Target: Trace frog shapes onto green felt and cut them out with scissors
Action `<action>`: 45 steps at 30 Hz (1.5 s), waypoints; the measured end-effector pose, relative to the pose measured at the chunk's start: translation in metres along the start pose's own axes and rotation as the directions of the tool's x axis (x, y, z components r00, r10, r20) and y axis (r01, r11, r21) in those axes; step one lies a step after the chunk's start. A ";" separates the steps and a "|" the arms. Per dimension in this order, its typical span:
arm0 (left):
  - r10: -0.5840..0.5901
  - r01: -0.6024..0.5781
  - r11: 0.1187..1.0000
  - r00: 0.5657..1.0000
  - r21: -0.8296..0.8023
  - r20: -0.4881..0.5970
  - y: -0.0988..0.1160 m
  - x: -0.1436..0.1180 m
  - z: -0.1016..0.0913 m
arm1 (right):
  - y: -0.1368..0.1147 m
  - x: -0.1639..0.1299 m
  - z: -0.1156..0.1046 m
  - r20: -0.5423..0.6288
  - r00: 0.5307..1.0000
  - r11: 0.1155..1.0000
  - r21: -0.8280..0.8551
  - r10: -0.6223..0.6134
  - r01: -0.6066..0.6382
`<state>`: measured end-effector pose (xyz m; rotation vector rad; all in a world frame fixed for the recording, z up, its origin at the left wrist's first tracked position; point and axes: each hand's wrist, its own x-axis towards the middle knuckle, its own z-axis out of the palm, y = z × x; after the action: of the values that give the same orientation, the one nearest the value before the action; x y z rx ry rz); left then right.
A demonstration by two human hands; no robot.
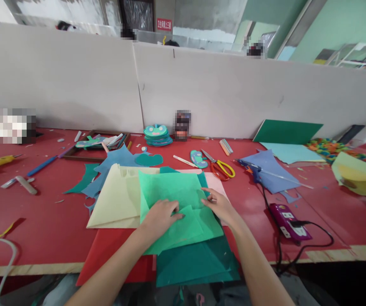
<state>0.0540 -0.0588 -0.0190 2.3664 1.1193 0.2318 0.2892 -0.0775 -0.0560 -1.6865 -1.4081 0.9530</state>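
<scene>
A light green felt sheet (170, 185) lies in front of me, with a smaller light green felt piece (187, 225) on top of it. My left hand (162, 214) rests on these, its fingers curled in against the felt and its thumb by the small piece. At the sheet's right edge is my right hand (218, 205), thumb and index finger apart and touching the felt. Underneath, a dark teal felt sheet (198, 261) sticks out toward me. Cream felt (116, 199) lies folded to the left, and pink felt (218, 185) shows behind my right hand.
Scissors (221, 168), a stack of teal felt shapes (157, 136) and a phone (182, 125) lie farther back. On the right are a glue gun (249, 165), blue felt (270, 172) and a purple power strip (288, 221) with cables. A white partition (234, 93) stands behind.
</scene>
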 end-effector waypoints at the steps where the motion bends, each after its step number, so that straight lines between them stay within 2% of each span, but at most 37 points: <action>1: 0.000 0.000 1.000 1.000 0.017 0.001 0.001 0.000 -0.001 | -0.001 0.000 0.000 0.003 1.000 1.000 0.000 0.001 -0.001; 4: 0.007 -0.006 0.997 1.000 0.072 -0.008 0.003 0.000 0.001 | -0.002 -0.001 0.000 0.016 1.000 1.000 -0.015 0.001 0.000; 7: 0.040 -0.031 0.989 0.997 0.144 -0.062 0.004 0.000 0.008 | -0.003 -0.001 0.002 0.010 1.000 0.995 -0.096 0.004 -0.003; 10: 0.197 -0.171 0.958 0.976 0.231 -0.095 0.004 0.001 0.021 | -0.002 -0.001 0.006 -0.042 0.999 0.977 -0.210 -0.034 0.024; 13: 0.322 -0.301 0.915 0.946 0.268 -0.040 0.005 0.001 0.031 | 0.000 -0.001 0.008 -0.116 0.982 0.943 -0.316 -0.149 0.106; 16: 0.316 -0.302 0.918 0.949 0.257 -0.012 0.004 0.000 0.036 | 0.002 0.001 0.009 -0.130 0.970 0.917 -0.372 -0.203 0.142; 25: 0.297 -0.289 0.928 0.955 0.234 0.004 0.005 0.000 0.032 | 0.007 0.006 0.017 -0.138 0.965 0.896 -0.419 -0.222 0.146; 30: 0.297 -0.290 0.927 0.955 0.237 0.006 0.005 0.000 0.031 | 0.013 0.008 0.015 -0.171 0.962 0.910 -0.392 -0.214 0.133; 32: 0.300 -0.292 0.926 0.954 0.238 0.006 0.004 0.001 0.032 | 0.012 0.008 0.010 -0.183 0.968 0.942 -0.319 -0.172 0.107; 35: 0.308 -0.299 0.923 0.951 0.243 0.001 0.003 0.001 0.033 | 0.009 0.007 -0.001 -0.182 0.983 0.989 -0.150 -0.034 0.006; 37: 0.311 -0.301 0.921 0.950 0.247 -0.005 0.003 0.001 0.034 | 0.007 0.006 -0.008 -0.179 0.984 0.992 -0.120 0.003 -0.025; 39: 0.311 -0.299 0.921 0.950 0.249 -0.009 0.003 0.001 0.034 | 0.004 0.005 -0.012 -0.194 0.977 0.978 -0.203 -0.090 0.050; 42: 0.315 -0.303 0.920 0.949 0.249 -0.011 0.002 0.000 0.033 | -0.003 0.003 -0.012 -0.239 0.940 0.918 -0.370 -0.244 0.144; 45: 0.321 -0.308 0.918 0.947 0.251 -0.011 0.002 0.001 0.034 | -0.015 0.002 -0.006 -0.193 0.961 0.917 -0.383 -0.198 0.112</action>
<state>0.0678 -0.0718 -0.0469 2.7759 0.8213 0.2808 0.2884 -0.0742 -0.0400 -1.8488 -1.6060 0.4032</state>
